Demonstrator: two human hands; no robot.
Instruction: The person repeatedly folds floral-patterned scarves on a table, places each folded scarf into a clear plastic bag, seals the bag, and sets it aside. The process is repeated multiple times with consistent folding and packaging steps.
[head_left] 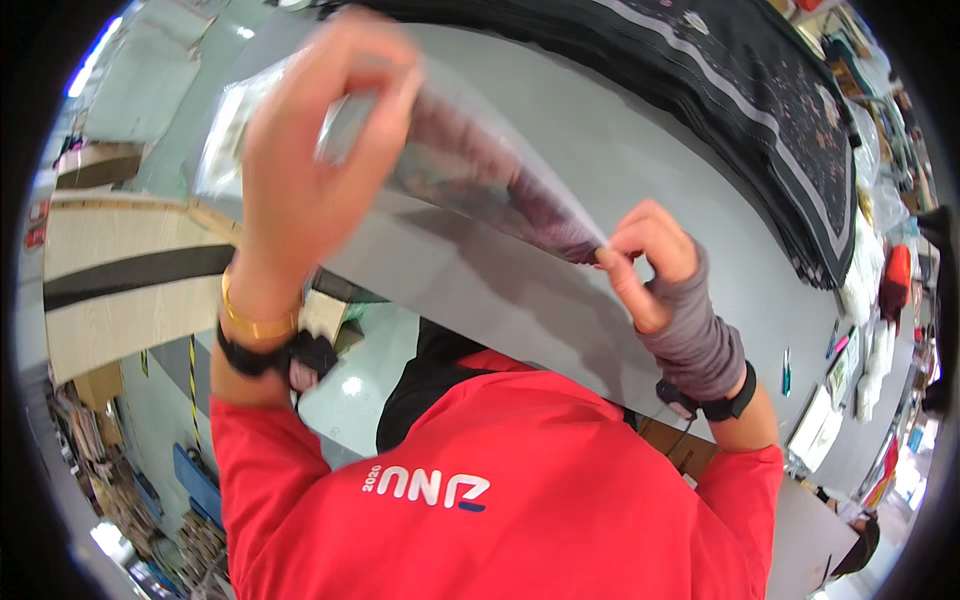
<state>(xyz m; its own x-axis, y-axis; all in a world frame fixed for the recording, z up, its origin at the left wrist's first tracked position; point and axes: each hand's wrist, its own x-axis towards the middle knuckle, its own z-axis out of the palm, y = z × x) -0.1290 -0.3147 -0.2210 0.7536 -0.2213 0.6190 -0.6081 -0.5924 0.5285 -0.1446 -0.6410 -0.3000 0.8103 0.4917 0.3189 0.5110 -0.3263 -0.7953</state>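
A clear plastic packet with a dark reddish, patterned sheet or cloth inside is stretched above the grey table. My right hand, in a grey fingerless wrist sleeve, pinches its lower right corner between thumb and fingers. At the packet's other end is my left hand, raised and smeared by motion. Its thumb and fingers close in a ring at the packet's upper edge. Shiny clear plastic shows behind the left hand; whether it belongs to the same packet I cannot tell.
Across the far side of the grey table lies a thick stack of black patterned cloth. Teal-handled snips and white papers lie at the right. A pale wooden board with a dark strip stands at the left.
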